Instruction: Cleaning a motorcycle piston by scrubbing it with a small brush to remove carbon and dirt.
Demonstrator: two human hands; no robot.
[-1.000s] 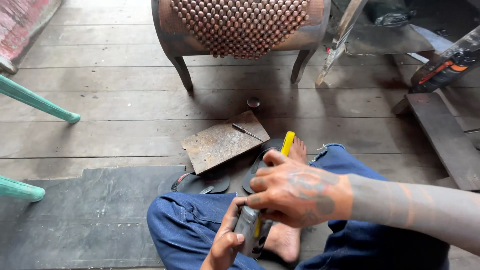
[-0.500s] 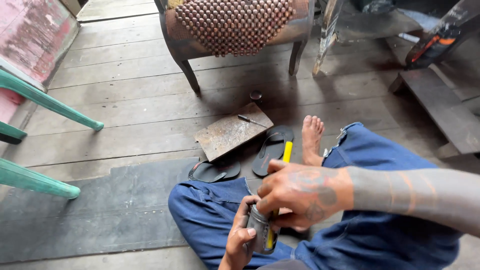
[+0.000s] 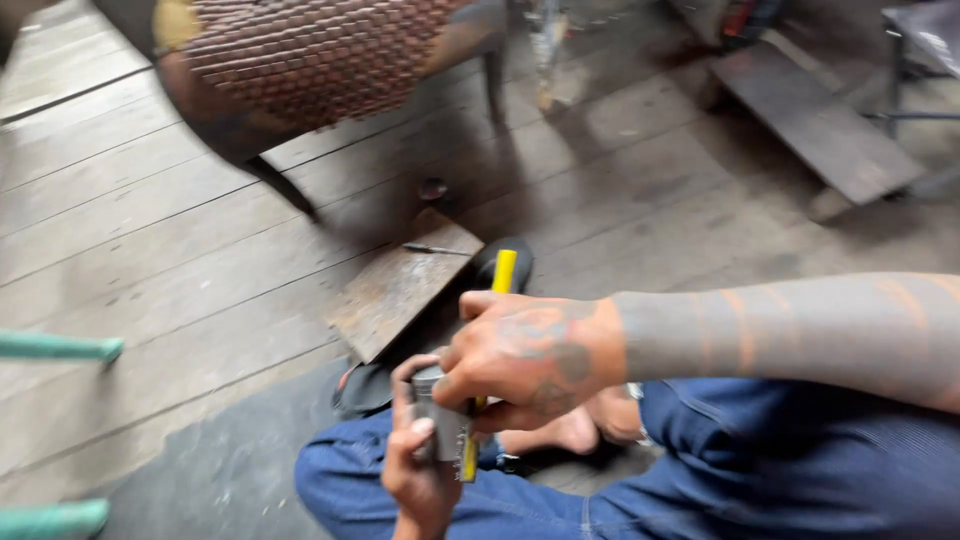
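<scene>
My left hand (image 3: 418, 468) grips a small grey metal block (image 3: 440, 420) from below, over my lap in blue trousers (image 3: 760, 450). My right hand (image 3: 530, 360) is closed around a yellow-handled tool (image 3: 503, 272), whose handle sticks up past my knuckles and whose lower part runs beside the block. The tool's tip is hidden behind my hands. Both hands touch at the block.
A rusty metal plate (image 3: 400, 290) with a thin nail-like piece (image 3: 435, 249) lies on the wooden floor ahead. A dark sandal (image 3: 365, 390) sits by it. A studded chair (image 3: 300, 70) stands behind, green chair legs (image 3: 60, 348) at left, a plank (image 3: 815, 125) at right.
The view swung and drew closer. My hands stayed together on the block and tool, and now sit lower and more central in view.
</scene>
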